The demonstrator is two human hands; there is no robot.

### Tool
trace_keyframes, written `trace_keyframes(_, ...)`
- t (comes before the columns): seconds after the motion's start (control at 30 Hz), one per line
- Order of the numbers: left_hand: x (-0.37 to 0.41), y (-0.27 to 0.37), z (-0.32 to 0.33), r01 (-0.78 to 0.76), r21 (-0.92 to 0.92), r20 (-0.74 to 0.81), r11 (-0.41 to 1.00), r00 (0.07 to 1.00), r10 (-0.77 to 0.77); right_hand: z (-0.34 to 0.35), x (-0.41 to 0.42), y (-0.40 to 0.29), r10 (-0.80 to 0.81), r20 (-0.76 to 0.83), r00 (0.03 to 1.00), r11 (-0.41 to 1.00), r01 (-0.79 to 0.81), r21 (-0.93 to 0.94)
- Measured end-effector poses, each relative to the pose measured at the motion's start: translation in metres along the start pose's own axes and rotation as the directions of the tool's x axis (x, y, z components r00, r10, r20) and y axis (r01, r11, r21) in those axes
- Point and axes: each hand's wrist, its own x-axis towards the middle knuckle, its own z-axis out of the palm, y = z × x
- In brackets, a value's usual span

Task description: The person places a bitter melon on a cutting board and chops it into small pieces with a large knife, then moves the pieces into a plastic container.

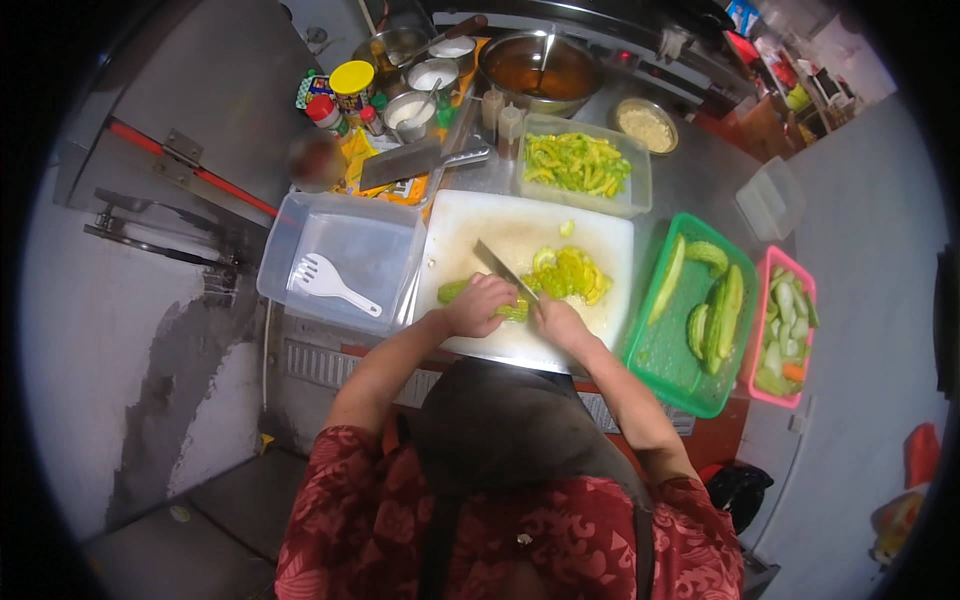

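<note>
My left hand presses down on a bumpy green bitter melon, fingers bent over its top, on a white cutting board. In my right hand is the handle of a kitchen knife. Its blade points away and to the left, close beside my left fingers and across the cut end of the melon. A heap of yellow-green slices lies to the right of the blade. One loose slice rests farther up the board.
Left stands a clear plastic tub holding a white slotted spoon. Behind the board are a tub of cut strips and a cleaver. To the right, a green basket holds whole melons; a pink basket holds pale green pieces.
</note>
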Motion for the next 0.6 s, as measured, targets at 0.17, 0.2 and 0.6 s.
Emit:
trace_keyframes(0.17, -0.001, -0.002, -0.001, -0.020, 0.041, -0.037, 0.999, 0.999, 0.021, -0.007, 0.011, 0.011, 0.007, 0.048, 0.999, 0.991, -0.013, 0.135)
trace_keyframes(0.2, 0.004, 0.002, -0.003, 0.000, 0.039, -0.058, 0.999, 0.998, 0.002, -0.006, 0.010, 0.011, 0.046, -0.017, 0.999, 0.985, -0.043, 0.168)
trace_keyframes(0.6, 0.023, 0.011, -0.006, 0.027, 0.071, -0.137, 0.997, 0.990, -0.017, 0.036, 0.004, 0.010, 0.112, -0.173, 0.978, 0.994, -0.109, 0.031)
